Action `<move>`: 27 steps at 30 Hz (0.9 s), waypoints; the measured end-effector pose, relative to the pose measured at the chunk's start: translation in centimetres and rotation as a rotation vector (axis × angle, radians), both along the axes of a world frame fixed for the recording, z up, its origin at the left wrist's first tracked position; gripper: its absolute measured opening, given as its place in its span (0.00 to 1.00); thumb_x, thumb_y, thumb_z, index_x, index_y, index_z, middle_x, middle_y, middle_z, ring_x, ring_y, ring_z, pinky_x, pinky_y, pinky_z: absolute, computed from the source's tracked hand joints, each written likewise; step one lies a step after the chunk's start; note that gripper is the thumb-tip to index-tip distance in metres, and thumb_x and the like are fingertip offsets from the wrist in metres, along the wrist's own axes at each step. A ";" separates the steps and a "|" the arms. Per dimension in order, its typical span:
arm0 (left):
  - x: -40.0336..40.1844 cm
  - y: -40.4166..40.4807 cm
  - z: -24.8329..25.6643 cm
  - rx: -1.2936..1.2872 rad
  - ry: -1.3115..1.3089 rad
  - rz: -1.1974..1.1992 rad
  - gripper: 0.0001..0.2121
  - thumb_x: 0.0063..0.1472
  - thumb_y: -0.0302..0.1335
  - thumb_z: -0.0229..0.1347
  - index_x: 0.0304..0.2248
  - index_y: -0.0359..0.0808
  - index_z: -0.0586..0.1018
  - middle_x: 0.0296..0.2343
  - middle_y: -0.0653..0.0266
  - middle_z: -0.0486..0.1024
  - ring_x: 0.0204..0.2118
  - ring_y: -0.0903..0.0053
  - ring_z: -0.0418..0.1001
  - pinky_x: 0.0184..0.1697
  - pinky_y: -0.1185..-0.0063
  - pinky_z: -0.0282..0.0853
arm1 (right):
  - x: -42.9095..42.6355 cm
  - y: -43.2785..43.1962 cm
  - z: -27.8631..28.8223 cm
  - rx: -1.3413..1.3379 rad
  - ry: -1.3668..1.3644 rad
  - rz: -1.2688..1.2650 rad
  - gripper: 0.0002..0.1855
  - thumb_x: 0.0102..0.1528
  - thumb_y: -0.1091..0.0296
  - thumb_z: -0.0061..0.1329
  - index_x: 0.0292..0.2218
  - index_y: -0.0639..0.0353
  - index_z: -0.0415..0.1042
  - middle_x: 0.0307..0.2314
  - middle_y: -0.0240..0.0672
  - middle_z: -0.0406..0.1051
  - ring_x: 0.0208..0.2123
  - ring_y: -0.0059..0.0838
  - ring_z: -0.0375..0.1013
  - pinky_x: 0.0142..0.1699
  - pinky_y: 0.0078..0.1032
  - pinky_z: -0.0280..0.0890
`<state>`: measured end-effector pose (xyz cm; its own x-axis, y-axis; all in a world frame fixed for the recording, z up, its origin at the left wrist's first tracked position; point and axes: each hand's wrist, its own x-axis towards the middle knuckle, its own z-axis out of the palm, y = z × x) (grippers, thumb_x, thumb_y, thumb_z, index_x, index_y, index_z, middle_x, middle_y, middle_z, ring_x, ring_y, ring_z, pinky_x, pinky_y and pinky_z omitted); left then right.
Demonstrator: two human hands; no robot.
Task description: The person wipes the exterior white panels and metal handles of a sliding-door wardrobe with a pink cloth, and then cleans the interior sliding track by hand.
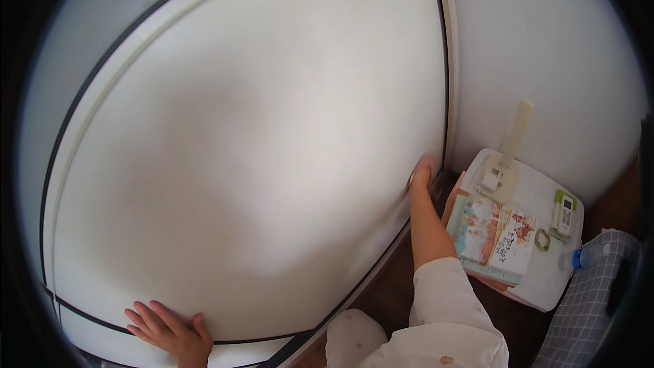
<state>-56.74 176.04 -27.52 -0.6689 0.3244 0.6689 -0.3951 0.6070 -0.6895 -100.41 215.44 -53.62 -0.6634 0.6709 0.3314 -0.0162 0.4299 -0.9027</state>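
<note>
A large white panel (286,163) with dark edging, most likely a cabinet or wardrobe door, fills the middle of the view. My left hand (173,329) lies against its lower edge at the bottom left, palm to the surface and fingers spread. At the panel's right edge, low near the corner by the wall, is my right hand (425,168). It is blurred, and its fingers are partly hidden, so whether they grip the edge is unclear.
To the right stands a white-topped stand (544,286) bearing books (495,237), a remote control (564,213), a power adapter (491,181) and a beaded bracelet (542,239). Beside it are a plastic bottle (580,258) and grey checked fabric (577,296). A white wall (541,51) rises behind.
</note>
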 end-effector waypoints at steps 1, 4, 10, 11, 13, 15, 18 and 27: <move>-0.1 0.0 0.0 0.003 0.022 0.004 0.33 0.64 0.47 0.34 0.58 0.27 0.52 0.59 0.42 0.43 0.61 0.40 0.40 0.58 0.47 0.31 | 0.8 -1.1 0.0 -0.050 0.010 0.006 0.05 0.52 0.66 0.47 0.31 0.54 0.67 0.28 0.27 0.63 0.33 0.21 0.62 0.35 0.23 0.59; -0.2 0.2 0.2 -0.028 0.019 -0.045 0.32 0.64 0.46 0.35 0.57 0.25 0.53 0.58 0.39 0.46 0.60 0.40 0.41 0.59 0.49 0.33 | 3.5 -5.8 3.0 -0.088 0.150 0.087 0.08 0.49 0.65 0.48 0.32 0.55 0.68 0.32 0.29 0.64 0.37 0.25 0.61 0.39 0.26 0.58; 0.6 0.0 -0.1 0.011 0.018 -0.005 0.32 0.64 0.45 0.36 0.56 0.25 0.55 0.57 0.39 0.48 0.60 0.39 0.42 0.58 0.47 0.32 | 15.5 -19.0 21.4 0.280 0.793 0.627 0.14 0.44 0.62 0.50 0.33 0.56 0.70 0.38 0.33 0.65 0.47 0.33 0.59 0.47 0.34 0.56; 0.2 0.1 -0.2 0.033 0.019 -0.010 0.32 0.63 0.46 0.37 0.57 0.25 0.55 0.57 0.41 0.48 0.60 0.38 0.42 0.58 0.46 0.32 | 17.4 -19.6 24.7 0.396 0.929 0.701 0.15 0.43 0.62 0.50 0.34 0.56 0.71 0.39 0.33 0.66 0.49 0.34 0.59 0.49 0.35 0.55; -0.2 0.2 -0.2 0.032 0.026 -0.035 0.32 0.63 0.45 0.38 0.56 0.25 0.55 0.57 0.39 0.48 0.60 0.38 0.42 0.58 0.47 0.32 | 19.8 -19.8 30.6 0.603 1.196 0.813 0.17 0.41 0.61 0.51 0.34 0.56 0.71 0.41 0.34 0.66 0.52 0.37 0.58 0.51 0.37 0.55; -0.5 0.3 -0.3 0.025 0.027 -0.046 0.32 0.63 0.44 0.38 0.56 0.24 0.56 0.57 0.38 0.48 0.60 0.38 0.43 0.58 0.47 0.33 | 18.9 -17.9 36.0 0.726 1.467 0.889 0.19 0.39 0.61 0.52 0.35 0.56 0.72 0.44 0.36 0.67 0.55 0.40 0.57 0.54 0.40 0.54; 0.6 0.0 -0.1 0.029 -0.003 0.032 0.33 0.62 0.45 0.38 0.57 0.25 0.53 0.58 0.41 0.46 0.59 0.36 0.42 0.57 0.44 0.32 | 13.5 -13.8 39.2 0.505 1.370 1.265 0.18 0.44 0.60 0.51 0.38 0.54 0.70 0.43 0.35 0.67 0.52 0.37 0.61 0.53 0.34 0.56; -1.0 0.6 -0.2 0.002 -0.015 -0.044 0.32 0.64 0.44 0.35 0.57 0.22 0.52 0.58 0.37 0.44 0.60 0.35 0.39 0.57 0.45 0.32 | -14.0 9.3 31.7 -0.430 1.214 0.821 0.14 0.63 0.59 0.35 0.38 0.59 0.66 0.33 0.23 0.62 0.38 0.18 0.62 0.47 0.14 0.56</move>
